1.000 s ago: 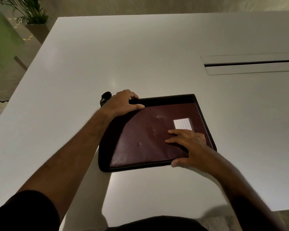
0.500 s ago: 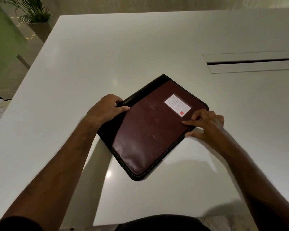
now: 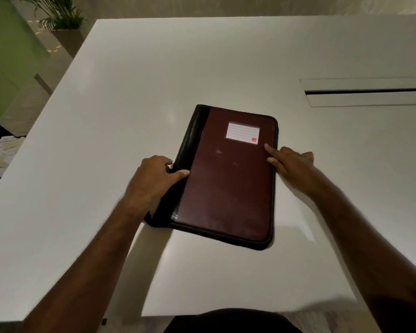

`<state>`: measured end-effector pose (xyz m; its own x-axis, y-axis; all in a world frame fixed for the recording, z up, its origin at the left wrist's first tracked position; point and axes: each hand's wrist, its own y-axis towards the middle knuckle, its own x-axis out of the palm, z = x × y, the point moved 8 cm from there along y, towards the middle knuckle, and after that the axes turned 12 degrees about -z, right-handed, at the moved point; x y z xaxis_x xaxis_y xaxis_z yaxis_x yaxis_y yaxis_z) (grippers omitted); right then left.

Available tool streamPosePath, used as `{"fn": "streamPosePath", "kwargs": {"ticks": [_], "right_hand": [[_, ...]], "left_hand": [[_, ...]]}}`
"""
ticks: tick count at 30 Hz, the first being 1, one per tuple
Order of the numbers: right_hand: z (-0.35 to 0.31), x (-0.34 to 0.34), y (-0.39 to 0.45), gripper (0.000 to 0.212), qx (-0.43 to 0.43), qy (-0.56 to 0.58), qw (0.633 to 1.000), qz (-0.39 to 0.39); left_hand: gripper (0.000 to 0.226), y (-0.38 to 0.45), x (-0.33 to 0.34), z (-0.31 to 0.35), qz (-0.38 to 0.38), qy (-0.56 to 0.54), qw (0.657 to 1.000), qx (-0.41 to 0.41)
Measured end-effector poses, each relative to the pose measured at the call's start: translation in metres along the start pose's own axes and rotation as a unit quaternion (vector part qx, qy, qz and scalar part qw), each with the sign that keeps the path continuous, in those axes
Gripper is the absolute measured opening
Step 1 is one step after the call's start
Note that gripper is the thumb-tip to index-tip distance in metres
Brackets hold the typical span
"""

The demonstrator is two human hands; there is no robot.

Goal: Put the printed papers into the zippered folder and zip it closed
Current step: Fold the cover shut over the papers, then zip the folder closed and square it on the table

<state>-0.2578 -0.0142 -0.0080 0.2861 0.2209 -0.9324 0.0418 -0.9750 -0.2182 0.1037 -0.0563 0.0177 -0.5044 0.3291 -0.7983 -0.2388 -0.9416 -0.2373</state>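
A dark red zippered folder (image 3: 228,179) with a black spine and a white label (image 3: 242,132) lies closed and flat on the white table (image 3: 130,97), its long side pointing away from me. My left hand (image 3: 151,181) grips its black spine on the left edge, thumb on the cover. My right hand (image 3: 289,164) rests against the right edge, two fingertips on the cover. No printed papers show on the table.
A cable slot with a white flap (image 3: 368,92) is set into the table at the right. Off the left edge, low down, lies a heap of loose papers (image 3: 0,152). A potted plant (image 3: 60,18) stands beyond the far left corner.
The folder has been turned clockwise, from lying sideways to lengthwise with the label at the far end. Both hands stayed on its edges and moved with it.
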Motion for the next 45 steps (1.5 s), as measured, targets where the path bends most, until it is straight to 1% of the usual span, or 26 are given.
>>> {"fn": "streamPosePath", "kwargs": {"ticks": [3,7,9,11,13,15,16,17,18,21,24,26,28,29,30,32,35,37,40,43,45], "right_hand": [[0.004,-0.004,0.011,0.048,0.016,0.011,1.0,0.006],[0.008,-0.005,0.012,0.047,0.031,0.028,0.999,-0.007],[0.005,-0.006,0.008,0.045,0.048,0.023,0.999,0.001],[0.0,-0.015,-0.002,0.043,0.068,0.011,0.996,0.054],[-0.014,-0.023,-0.019,0.036,0.071,0.03,0.99,0.119],[-0.04,-0.023,-0.036,0.021,0.047,0.063,0.988,0.134],[-0.056,-0.02,-0.044,0.016,0.03,0.079,0.989,0.125],[-0.075,-0.015,-0.053,0.015,0.009,0.088,0.99,0.111],[-0.096,-0.009,-0.062,0.018,-0.018,0.095,0.991,0.092],[-0.156,0.016,-0.088,0.025,-0.1,0.117,0.988,0.028],[-0.201,0.041,-0.106,0.031,-0.149,0.115,0.981,-0.041],[-0.224,0.053,-0.114,0.031,-0.18,0.106,0.975,-0.078],[-0.241,0.062,-0.118,0.034,-0.196,0.079,0.971,-0.113],[-0.248,0.067,-0.119,0.037,-0.195,0.057,0.97,-0.131],[-0.252,0.072,-0.119,0.039,-0.189,0.035,0.971,-0.143],[-0.256,0.076,-0.121,0.042,-0.175,0.003,0.973,-0.149],[-0.259,0.081,-0.122,0.047,-0.151,-0.031,0.977,-0.146],[-0.261,0.082,-0.122,0.05,-0.145,-0.051,0.979,-0.136],[-0.264,0.084,-0.121,0.052,-0.143,-0.069,0.98,-0.118],[-0.265,0.084,-0.121,0.049,-0.142,-0.07,0.985,-0.073],[-0.266,0.085,-0.122,0.042,-0.139,-0.077,0.986,-0.051]], "left_hand": [[0.051,-0.008,0.01,0.008,-0.002,0.007,1.0,0.008],[0.038,-0.022,0.024,0.012,-0.009,-0.024,1.0,0.015],[0.033,-0.029,0.028,0.013,-0.008,-0.043,0.999,0.021],[0.03,-0.034,0.031,0.013,-0.02,-0.064,0.997,0.029],[0.029,-0.039,0.031,0.01,-0.033,-0.084,0.995,0.037],[0.031,-0.048,0.031,0.002,-0.061,-0.122,0.99,0.043],[0.025,-0.054,0.03,-0.001,-0.075,-0.144,0.985,0.054],[0.017,-0.062,0.029,-0.005,-0.088,-0.164,0.98,0.075],[0.015,-0.07,0.026,-0.008,-0.097,-0.176,0.974,0.103],[0.035,-0.093,0.02,-0.021,-0.129,-0.19,0.96,0.163],[0.04,-0.107,0.024,-0.037,-0.175,-0.226,0.94,0.188],[0.048,-0.112,0.026,-0.046,-0.199,-0.207,0.938,0.193],[0.059,-0.115,0.027,-0.05,-0.214,-0.153,0.943,0.203],[0.058,-0.117,0.027,-0.05,-0.219,-0.13,0.945,0.207],[0.052,-0.117,0.028,-0.049,-0.22,-0.117,0.945,0.212],[0.034,-0.119,0.027,-0.045,-0.208,-0.095,0.947,0.224],[0.022,-0.121,0.026,-0.043,-0.184,-0.057,0.954,0.229],[0.022,-0.122,0.028,-0.047,-0.183,-0.05,0.958,0.216],[0.025,-0.126,0.032,-0.058,-0.193,-0.071,0.96,0.189],[0.02,-0.131,0.037,-0.064,-0.207,-0.084,0.958,0.177],[0.013,-0.131,0.04,-0.066,-0.219,-0.085,0.957,0.173]]}}
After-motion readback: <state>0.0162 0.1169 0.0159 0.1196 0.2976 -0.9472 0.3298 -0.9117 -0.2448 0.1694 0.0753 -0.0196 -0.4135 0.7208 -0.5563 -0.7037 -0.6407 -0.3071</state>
